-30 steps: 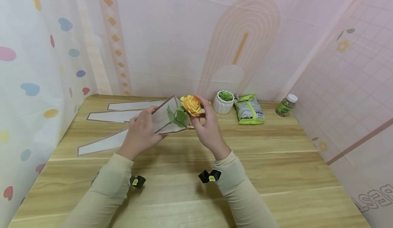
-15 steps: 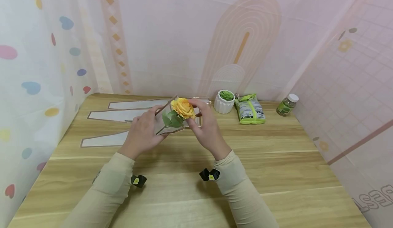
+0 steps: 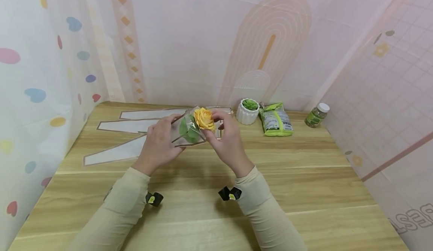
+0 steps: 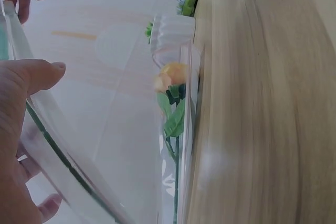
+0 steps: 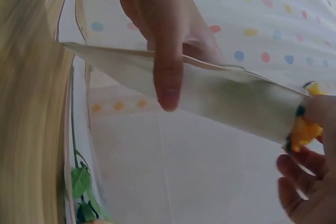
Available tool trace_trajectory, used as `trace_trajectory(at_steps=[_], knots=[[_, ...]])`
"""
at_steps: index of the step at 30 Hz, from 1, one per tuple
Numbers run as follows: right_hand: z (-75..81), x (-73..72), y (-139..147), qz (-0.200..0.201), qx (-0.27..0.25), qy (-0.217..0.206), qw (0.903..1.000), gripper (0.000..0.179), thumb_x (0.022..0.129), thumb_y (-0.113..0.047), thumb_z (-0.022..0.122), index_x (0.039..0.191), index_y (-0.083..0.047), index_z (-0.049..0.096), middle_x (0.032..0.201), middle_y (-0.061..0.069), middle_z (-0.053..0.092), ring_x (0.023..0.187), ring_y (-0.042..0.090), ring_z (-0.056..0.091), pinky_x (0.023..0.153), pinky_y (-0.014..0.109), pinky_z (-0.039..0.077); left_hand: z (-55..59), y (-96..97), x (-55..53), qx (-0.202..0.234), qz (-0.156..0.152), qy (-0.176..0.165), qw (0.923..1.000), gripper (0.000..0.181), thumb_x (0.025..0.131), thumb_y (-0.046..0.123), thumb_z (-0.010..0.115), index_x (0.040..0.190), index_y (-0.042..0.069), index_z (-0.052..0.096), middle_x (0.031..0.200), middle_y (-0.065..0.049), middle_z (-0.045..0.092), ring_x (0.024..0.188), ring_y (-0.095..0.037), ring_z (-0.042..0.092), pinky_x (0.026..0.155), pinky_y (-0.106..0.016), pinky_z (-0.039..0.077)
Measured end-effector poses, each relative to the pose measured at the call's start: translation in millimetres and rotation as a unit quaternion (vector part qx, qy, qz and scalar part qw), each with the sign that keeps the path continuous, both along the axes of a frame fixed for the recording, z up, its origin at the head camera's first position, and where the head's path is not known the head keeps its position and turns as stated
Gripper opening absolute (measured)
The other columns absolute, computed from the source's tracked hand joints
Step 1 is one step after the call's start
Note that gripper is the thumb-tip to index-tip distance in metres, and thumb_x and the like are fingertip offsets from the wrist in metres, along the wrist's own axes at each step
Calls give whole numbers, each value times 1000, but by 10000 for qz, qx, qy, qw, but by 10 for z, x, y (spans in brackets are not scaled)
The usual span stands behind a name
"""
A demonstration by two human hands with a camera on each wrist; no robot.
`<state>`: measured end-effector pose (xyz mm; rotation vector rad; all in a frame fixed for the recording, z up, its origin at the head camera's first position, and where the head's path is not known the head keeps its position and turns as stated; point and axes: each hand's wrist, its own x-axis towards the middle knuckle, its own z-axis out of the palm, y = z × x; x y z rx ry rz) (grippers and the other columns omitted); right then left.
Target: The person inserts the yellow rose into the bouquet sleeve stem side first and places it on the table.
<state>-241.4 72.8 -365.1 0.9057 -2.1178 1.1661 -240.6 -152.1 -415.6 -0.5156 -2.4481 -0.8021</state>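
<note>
A yellow rose (image 3: pixel 204 119) with green leaves and a thin stem lies in a tapered flower sleeve (image 3: pixel 175 132), white at the back with a brownish border and clear film in front. My left hand (image 3: pixel 156 142) grips the sleeve along its narrower part, thumb on one face and fingers on the other, as the right wrist view shows. With curled fingers and thumb, my right hand (image 3: pixel 230 142) holds the bloom at the sleeve's wide mouth. Glare from the film crosses the leaves, while the bloom shows at the mouth. Behind the left hand, the lower stem is hidden.
Several more sleeves (image 3: pixel 115 152) lie flat on the wooden table (image 3: pixel 189 206) at the left; one holds a rose (image 4: pixel 173 111) in the left wrist view. Along the back stand a white potted succulent (image 3: pixel 247 112), a green packet (image 3: pixel 276 120) and a white-capped jar (image 3: pixel 317 115).
The rose has moved left and deeper into the sleeve, and clear film now covers its leaves. My right hand has shifted slightly left with the bloom; the left hand keeps its grip.
</note>
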Motion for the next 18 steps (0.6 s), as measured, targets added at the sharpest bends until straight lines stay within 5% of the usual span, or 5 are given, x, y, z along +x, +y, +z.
trace_trajectory(at_steps=[6, 12, 18], knots=[[60, -19, 87, -80, 407, -417, 9983, 42, 85, -13, 82, 115, -1, 56, 129, 12, 57, 114, 24, 55, 85, 34, 50, -12, -16, -2, -38, -62, 45, 10000, 91, 66, 19, 91, 141, 2, 42, 127, -20, 56, 114, -36, 54, 93, -60, 38], [109, -35, 136, -56, 956, -164, 9953, 40, 85, -17, 78, 117, 1, 64, 128, 15, 56, 125, 26, 52, 108, 36, 41, -20, -28, -6, -145, -137, 176, 9996, 89, 66, 20, 93, 137, -2, 44, 128, -21, 56, 119, -37, 53, 95, -61, 39], [129, -3, 143, -99, 1293, -146, 9914, 30, 91, -15, 75, 116, 0, 68, 120, 10, 57, 116, 22, 55, 103, 34, 44, -33, -14, -15, -234, -238, 349, 9988, 87, 67, 21, 92, 137, -2, 46, 128, -20, 59, 117, -36, 56, 94, -60, 41]])
